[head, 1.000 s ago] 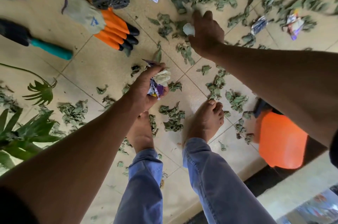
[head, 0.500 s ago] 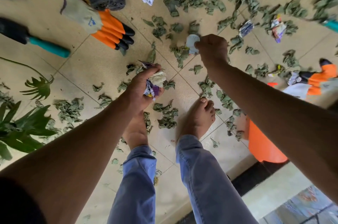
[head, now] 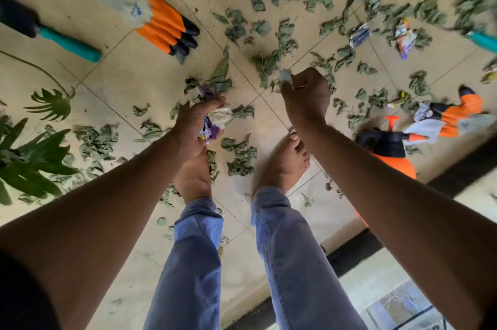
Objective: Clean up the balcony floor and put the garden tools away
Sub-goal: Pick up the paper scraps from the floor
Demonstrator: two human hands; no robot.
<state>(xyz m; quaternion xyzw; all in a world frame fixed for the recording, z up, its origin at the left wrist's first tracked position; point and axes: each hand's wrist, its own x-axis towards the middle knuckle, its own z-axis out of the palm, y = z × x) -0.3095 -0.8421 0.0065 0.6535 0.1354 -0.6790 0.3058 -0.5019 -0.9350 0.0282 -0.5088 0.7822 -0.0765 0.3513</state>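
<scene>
Near the middle of the frame, left hand (head: 197, 125) squeezing a bunch of crumpled wrappers (head: 215, 121) tight. Just right of it, right hand (head: 306, 95) pinching one pale paper scrap (head: 286, 77) above the leaf-covered floor (head: 129, 82).

- No word, number or brand can be read anywhere in the view.
- The garden glove (head: 126, 1) beside the black pot carries a small blue mark on its cuff, too blurred to make out.
- The crumpled wrappers (head: 404, 37) on the floor show coloured print, none of it legible.
</scene>
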